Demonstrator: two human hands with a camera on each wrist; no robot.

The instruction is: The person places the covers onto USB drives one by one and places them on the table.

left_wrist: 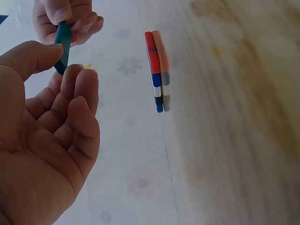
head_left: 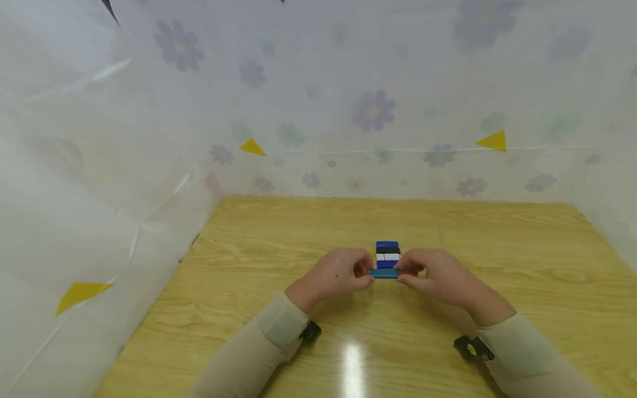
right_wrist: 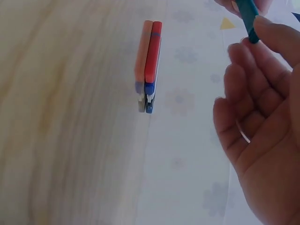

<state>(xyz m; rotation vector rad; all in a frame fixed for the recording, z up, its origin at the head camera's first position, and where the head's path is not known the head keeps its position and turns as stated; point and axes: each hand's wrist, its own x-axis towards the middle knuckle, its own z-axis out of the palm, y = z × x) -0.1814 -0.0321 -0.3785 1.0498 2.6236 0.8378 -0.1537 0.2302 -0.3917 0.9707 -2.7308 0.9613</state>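
Observation:
Between my two hands is a small teal bar [head_left: 384, 273], held level above the wooden table. My left hand [head_left: 340, 272] pinches its left end between thumb and fingertips. The other end is pinched by my right hand [head_left: 440, 276] in the same way. In the left wrist view the teal bar [left_wrist: 63, 44] shows its narrow side, with the left thumb on it. Just beyond the hands lies a close row of small flat pieces: blue [head_left: 387, 244], black, white [head_left: 388, 257] and blue. Both wrist views add a red piece [right_wrist: 153, 51] at the row's near end, hidden in the head view.
The glossy wooden table [head_left: 249, 342] mirrors the row of pieces. A pale flower-patterned sheet [head_left: 318, 99] hangs behind the table and along its sides, with yellow triangles [head_left: 492, 141] on it. Dark straps with buckles [head_left: 311, 331] sit at both sleeve cuffs.

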